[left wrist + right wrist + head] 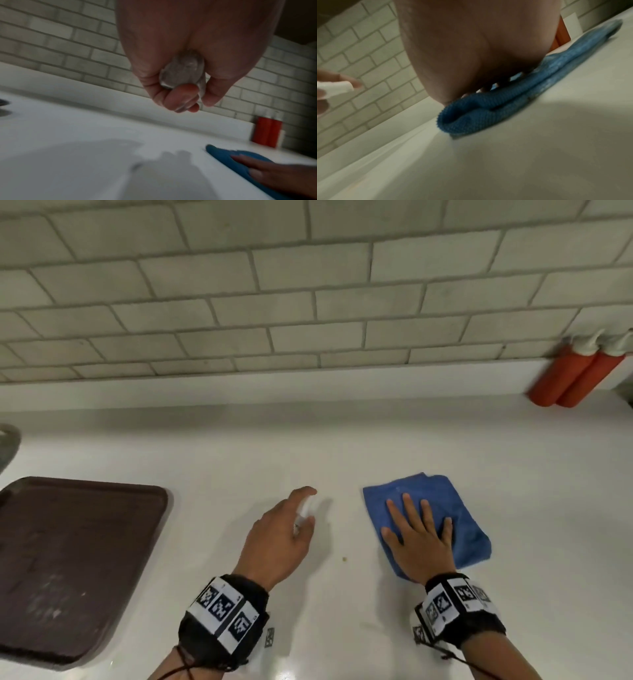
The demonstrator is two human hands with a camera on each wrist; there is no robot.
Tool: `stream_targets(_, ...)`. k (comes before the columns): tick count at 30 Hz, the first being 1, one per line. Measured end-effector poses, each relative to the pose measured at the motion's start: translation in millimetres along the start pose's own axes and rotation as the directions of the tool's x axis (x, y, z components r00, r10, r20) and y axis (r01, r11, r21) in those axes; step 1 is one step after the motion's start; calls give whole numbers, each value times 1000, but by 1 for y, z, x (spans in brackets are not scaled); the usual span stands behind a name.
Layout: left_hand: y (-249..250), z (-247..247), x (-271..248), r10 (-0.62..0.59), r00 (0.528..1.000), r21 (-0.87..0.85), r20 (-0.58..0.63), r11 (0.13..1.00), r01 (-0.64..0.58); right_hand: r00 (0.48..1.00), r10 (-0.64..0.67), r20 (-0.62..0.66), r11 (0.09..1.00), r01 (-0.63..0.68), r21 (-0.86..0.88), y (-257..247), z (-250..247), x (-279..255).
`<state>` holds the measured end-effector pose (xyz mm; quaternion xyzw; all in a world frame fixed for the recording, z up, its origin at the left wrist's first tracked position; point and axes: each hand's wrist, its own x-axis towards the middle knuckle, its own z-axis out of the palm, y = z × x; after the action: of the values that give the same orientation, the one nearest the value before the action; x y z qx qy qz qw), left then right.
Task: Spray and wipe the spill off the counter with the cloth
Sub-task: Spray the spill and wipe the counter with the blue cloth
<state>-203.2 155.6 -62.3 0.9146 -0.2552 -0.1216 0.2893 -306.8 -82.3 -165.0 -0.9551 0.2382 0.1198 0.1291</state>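
Observation:
A small clear spray bottle [303, 513] with a white top is gripped in my left hand [284, 539], held above the middle of the white counter [239, 446]. In the left wrist view the bottle's clear base [183, 70] shows between curled fingers. A folded blue cloth [459, 508] lies on the counter to the right. My right hand [418, 532] rests flat on it with fingers spread. A tiny yellowish speck [344, 559] lies on the counter between the hands. In the right wrist view the cloth [505, 97] bunches under the palm.
A dark brown tray [75, 563] lies at the left of the counter. Two orange bottles [575, 378] stand against the tiled wall [274, 285] at the far right. A grey object [7, 443] shows at the left edge.

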Motion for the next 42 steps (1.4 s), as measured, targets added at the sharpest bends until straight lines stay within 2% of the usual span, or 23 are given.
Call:
stream_targets(3, 23, 25, 14, 81, 984, 126, 156, 987, -101, 999, 34, -6, 999, -34, 9, 16, -13, 23)
stream_targets(5, 28, 44, 8, 92, 970, 187, 225, 973, -135, 999, 47, 1, 998, -47, 32, 26, -15, 27)
stream_targets(10, 13, 55, -18, 58, 969, 288, 242, 949, -129, 997, 72, -23, 997, -72, 24, 27, -6, 20)
stream_targets(16, -5, 26, -42, 50, 985, 149, 167, 986, -75, 1000, 11, -25, 1000, -12, -8, 14, 17, -21)
stream_targets(20, -22, 2, -67, 15, 988, 19, 157, 1000, -18, 999, -38, -10, 997, 37, -60, -25, 42, -69)
stream_targets(23, -38, -15, -87, -17, 988, -54, 155, 998, 25, 966, -241, -91, 966, 230, -117, -74, 63, -115)
stream_targets(25, -49, -26, -98, -21, 988, -88, 156, 996, 35, 943, -326, -70, 943, 318, -100, -98, 70, -147)
stream_targets(28, -62, -42, -112, -20, 987, -139, 162, 989, 43, 970, -245, -3, 968, 244, -52, -97, 66, -150)
stream_targets(31, -78, -58, -122, -28, 989, -142, 142, 989, 49, 998, -60, -5, 995, 59, -78, -79, 48, -102)
stream_targets(32, -83, -63, -125, -34, 990, -147, 133, 988, 53, 1000, -4, -8, 997, 3, -82, -76, 38, -82)
stream_targets(34, -94, -72, -133, -49, 991, -157, 125, 985, 69, 988, 139, 73, 990, -139, -7, -78, 21, -46)
stream_targets(36, -104, -80, -140, -65, 990, -164, 127, 983, 86, 975, 193, 111, 981, -195, 6, -100, 17, -29)
stream_targets(39, -119, -89, -147, -73, 988, -185, 134, 978, 97, 994, 6, 113, 1000, -3, -30, -163, 40, -54)
stream_targets(42, -133, -95, -150, -76, 986, -205, 150, 973, 106, 974, -226, 13, 972, 226, -57, -222, 79, -121)
